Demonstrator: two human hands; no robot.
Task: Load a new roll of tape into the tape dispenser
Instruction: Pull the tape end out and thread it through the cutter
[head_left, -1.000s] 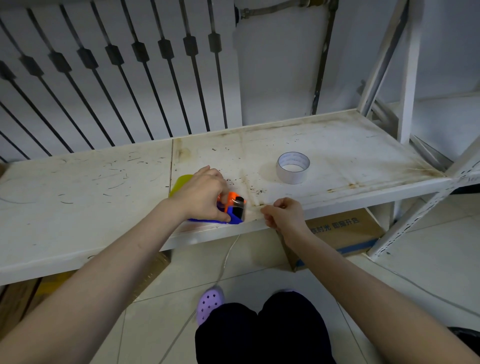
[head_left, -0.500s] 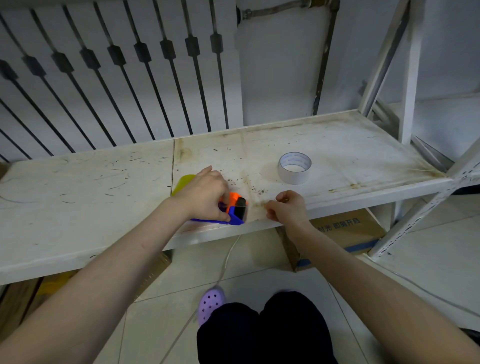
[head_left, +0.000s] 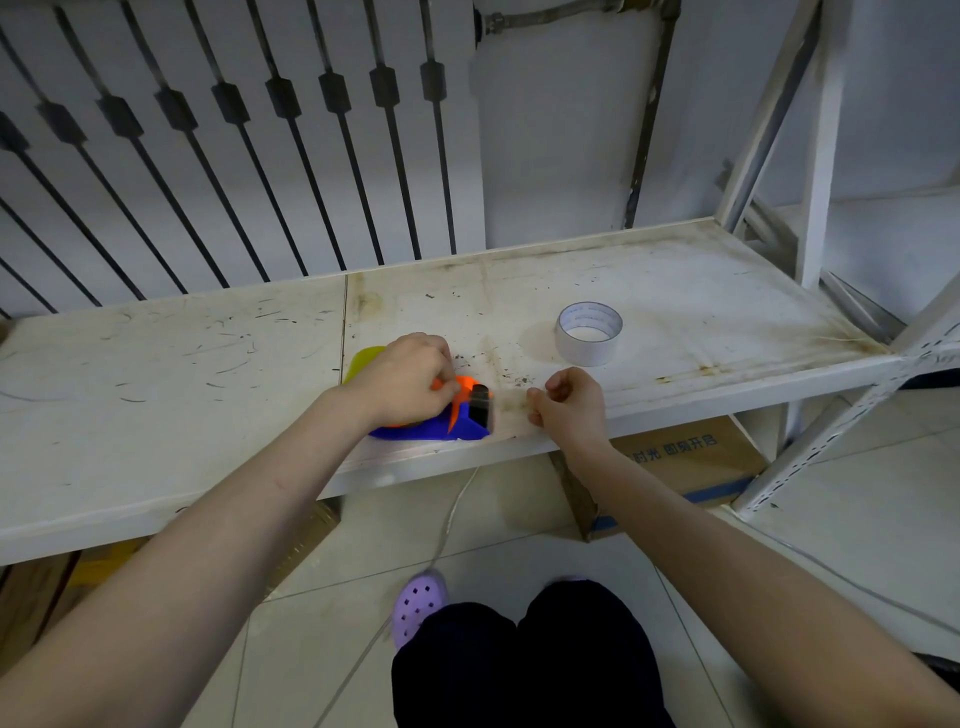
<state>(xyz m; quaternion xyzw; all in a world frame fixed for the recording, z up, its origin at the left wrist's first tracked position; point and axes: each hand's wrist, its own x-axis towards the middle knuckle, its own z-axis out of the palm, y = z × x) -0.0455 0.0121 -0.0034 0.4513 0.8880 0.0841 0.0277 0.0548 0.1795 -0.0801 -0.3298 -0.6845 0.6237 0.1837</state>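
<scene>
1. The tape dispenser (head_left: 441, 418) sits at the front edge of the shelf (head_left: 182, 395), blue body with an orange part up top. Its long axis runs left-right across the view, and the black cutter end points right, toward the right hand.
2. Left hand (head_left: 402, 379) is on top of the dispenser with fingers curled down around it, pinning it in place. It hides the hub, so I can't tell what's loaded in there.
3. Right hand (head_left: 569, 402) is just right of the cutter end, fingers pinched shut on what looks like a thin clear strip of tape (head_left: 511, 402) stretched from the cutter. It's faint, so take that as my best guess.
4. The tape roll (head_left: 588, 332) lies flat, hole up, on the shelf behind and to the right of the right hand, touching nothing.
5. The right hand is clearly the nearer one to that roll, so I'd expect it to do the reaching.
</scene>
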